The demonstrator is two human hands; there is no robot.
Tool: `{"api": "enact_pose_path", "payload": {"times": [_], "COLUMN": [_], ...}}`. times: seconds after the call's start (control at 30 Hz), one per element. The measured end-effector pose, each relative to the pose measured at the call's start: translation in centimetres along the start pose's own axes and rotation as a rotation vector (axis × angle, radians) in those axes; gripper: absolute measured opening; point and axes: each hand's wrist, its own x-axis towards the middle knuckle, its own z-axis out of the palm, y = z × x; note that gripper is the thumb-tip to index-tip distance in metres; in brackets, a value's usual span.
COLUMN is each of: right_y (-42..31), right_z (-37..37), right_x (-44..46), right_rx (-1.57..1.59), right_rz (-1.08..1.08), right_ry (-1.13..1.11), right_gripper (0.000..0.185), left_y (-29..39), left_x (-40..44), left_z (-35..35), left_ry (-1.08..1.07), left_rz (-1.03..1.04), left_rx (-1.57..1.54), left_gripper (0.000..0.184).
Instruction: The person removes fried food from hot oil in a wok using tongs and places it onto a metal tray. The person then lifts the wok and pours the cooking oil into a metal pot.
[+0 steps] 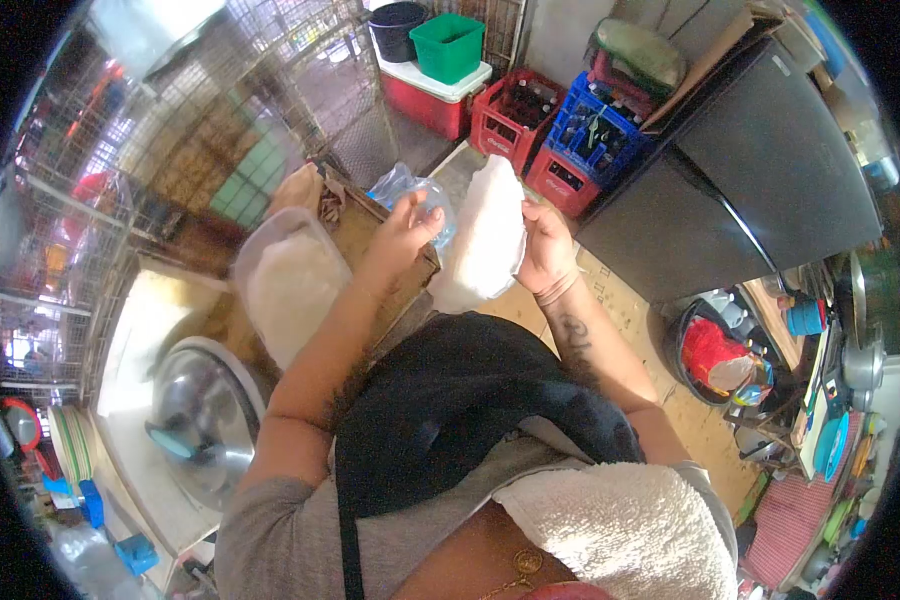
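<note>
A white, cloudy slab-like thing, perhaps a filled clear bag (pixel 482 235), stands upright in front of me. My right hand (pixel 547 245) grips its right edge, with the thumb at the near side. To its left my left hand (pixel 412 228) is raised with curled fingers, at a crumpled clear bluish plastic bag (pixel 438 212); part of that bag is hidden behind the fingers. Left of my left forearm, a translucent tub (pixel 295 285) holds something white.
A metal basin (pixel 205 420) lies at the lower left. Beyond are a red cooler (pixel 425 100), a green bin (pixel 448 48) and bottle crates (pixel 515 118). A dark refrigerator (pixel 730 170) stands right, with a black tub (pixel 682 345) of items below it.
</note>
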Motion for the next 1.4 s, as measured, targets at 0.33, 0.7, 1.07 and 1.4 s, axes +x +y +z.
{"api": "enact_pose_path", "payload": {"times": [0.33,0.7,1.07,1.4], "right_y": [0.3,1.1,1.2,2.7], "right_z": [-2.5,-1.1,-1.4,2.2], "right_x": [0.9,0.6,2.0,2.7], "right_rx": [0.004,-0.267,-0.199,-0.177], "right_rz": [0.047,0.032,-0.007,0.277], "right_ry": [-0.108,-0.082,-0.007,-0.223], "right_gripper": [0.035,0.032,0.032,0.040], "left_y": [4.3,4.5,5.2,14.9], "left_x": [-1.9,-1.5,-2.3,-8.6], "left_z": [1.6,3.7,3.2,-9.9], "left_ry": [-0.134,-0.099,-0.014,0.108], "left_rz": [-0.213,0.183,0.680,0.264], "left_rx": [-0.369,0.061,0.584,0.413], "left_gripper": [0.064,0.044,0.054,0.033]}}
